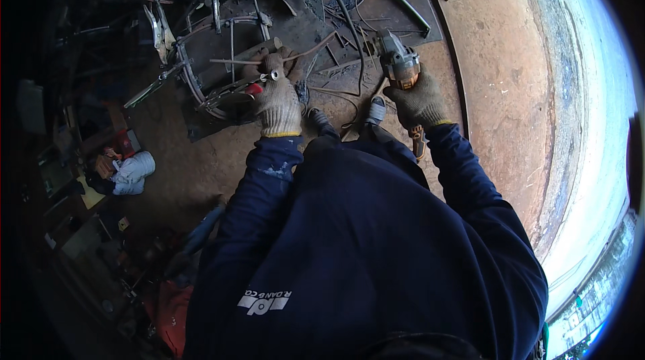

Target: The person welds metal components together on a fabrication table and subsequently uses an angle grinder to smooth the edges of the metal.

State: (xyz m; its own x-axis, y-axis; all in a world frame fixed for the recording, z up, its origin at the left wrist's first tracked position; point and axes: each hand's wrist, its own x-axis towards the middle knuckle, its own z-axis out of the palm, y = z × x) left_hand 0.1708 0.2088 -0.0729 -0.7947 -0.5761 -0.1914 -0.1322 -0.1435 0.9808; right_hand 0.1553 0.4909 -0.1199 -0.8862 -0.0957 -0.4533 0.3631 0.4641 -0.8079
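Note:
My left hand, in a knitted work glove, grips a small metal piece with a ring-shaped end and a red part beside it, and a thin metal rod sticks out to the left of it. In my gloved right hand I hold an angle grinder, its head pointing up and away from me. Both hands hover above a curved metal frame made of bent rods lying on the ground. My two shoes show between my arms.
Locking pliers and clamps hold the frame at the left. Loose rods, cables and a dark steel sheet lie ahead. A crumpled light cloth and clutter sit at the left. Bare earth floor lies at the right.

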